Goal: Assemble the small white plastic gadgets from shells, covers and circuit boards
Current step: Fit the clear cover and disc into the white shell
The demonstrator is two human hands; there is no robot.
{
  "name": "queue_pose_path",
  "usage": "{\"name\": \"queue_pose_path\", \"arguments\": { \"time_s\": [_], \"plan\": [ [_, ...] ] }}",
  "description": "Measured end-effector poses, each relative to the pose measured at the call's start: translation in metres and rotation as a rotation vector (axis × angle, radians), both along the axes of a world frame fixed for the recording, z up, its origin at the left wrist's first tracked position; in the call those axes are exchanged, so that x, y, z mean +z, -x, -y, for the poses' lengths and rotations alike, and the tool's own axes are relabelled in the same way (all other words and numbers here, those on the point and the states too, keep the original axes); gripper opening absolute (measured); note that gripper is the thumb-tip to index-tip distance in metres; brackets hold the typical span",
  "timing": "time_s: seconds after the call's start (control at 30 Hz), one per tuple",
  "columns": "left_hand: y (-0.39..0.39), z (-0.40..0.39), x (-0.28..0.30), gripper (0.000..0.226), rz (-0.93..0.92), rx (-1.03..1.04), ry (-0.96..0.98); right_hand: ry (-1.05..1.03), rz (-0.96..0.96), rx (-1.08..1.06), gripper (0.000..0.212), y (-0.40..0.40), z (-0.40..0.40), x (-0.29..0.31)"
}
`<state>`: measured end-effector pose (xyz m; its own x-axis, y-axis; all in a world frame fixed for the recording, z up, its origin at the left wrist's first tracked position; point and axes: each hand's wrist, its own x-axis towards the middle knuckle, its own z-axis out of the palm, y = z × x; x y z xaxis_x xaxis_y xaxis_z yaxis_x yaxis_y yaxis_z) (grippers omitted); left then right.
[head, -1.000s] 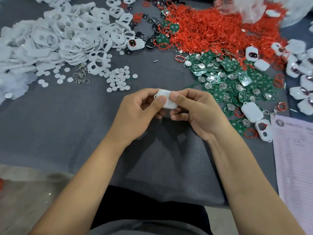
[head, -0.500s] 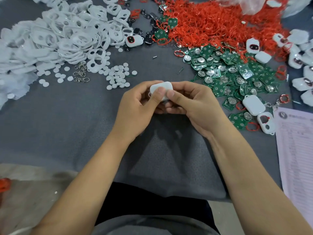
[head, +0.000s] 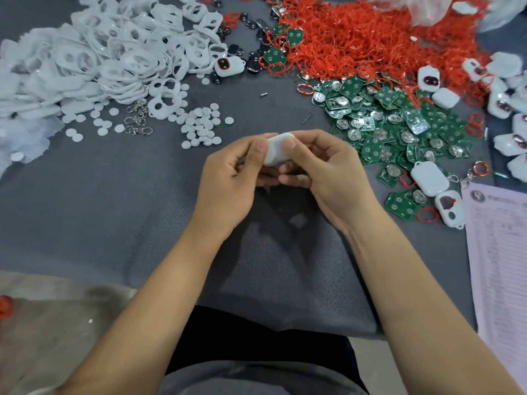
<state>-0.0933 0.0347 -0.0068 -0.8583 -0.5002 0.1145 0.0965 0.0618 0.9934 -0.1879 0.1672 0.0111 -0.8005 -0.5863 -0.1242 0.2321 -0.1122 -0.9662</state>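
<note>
A small white plastic gadget (head: 276, 153) is held over the middle of the grey cloth by both hands. My left hand (head: 228, 181) grips its left side with the thumb on top. My right hand (head: 328, 169) grips its right side, thumb pressed on the top face. Most of the gadget is hidden by my fingers. A pile of white covers (head: 94, 61) lies at the far left. Green circuit boards (head: 385, 124) are heaped to the right of my hands. Two white shells (head: 429, 178) lie beside the boards.
A heap of red rings (head: 370, 38) fills the back right. Small white discs (head: 199, 129) and metal clasps (head: 138, 121) lie left of centre. Finished white gadgets (head: 510, 95) sit at the right edge, above a printed paper sheet (head: 502, 252).
The gadget has shifted slightly in my fingers, and both thumbs now press on its top face. Both hands stay close together at the same spot.
</note>
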Motion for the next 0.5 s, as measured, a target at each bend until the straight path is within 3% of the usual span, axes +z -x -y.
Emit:
{"name": "queue_pose_path", "arguments": {
  "time_s": [0.27,0.5],
  "plan": [
    [0.0007,-0.0023,0.0015,0.016,0.007,0.034,0.082,-0.010,0.024,-0.050,0.009,-0.0016,0.0004,-0.0044],
    [0.0010,0.0006,0.0035,0.022,0.042,0.046,-0.186,0.096,-0.007,0.030,0.022,-0.0028,0.0033,-0.0063]
  ]
}}
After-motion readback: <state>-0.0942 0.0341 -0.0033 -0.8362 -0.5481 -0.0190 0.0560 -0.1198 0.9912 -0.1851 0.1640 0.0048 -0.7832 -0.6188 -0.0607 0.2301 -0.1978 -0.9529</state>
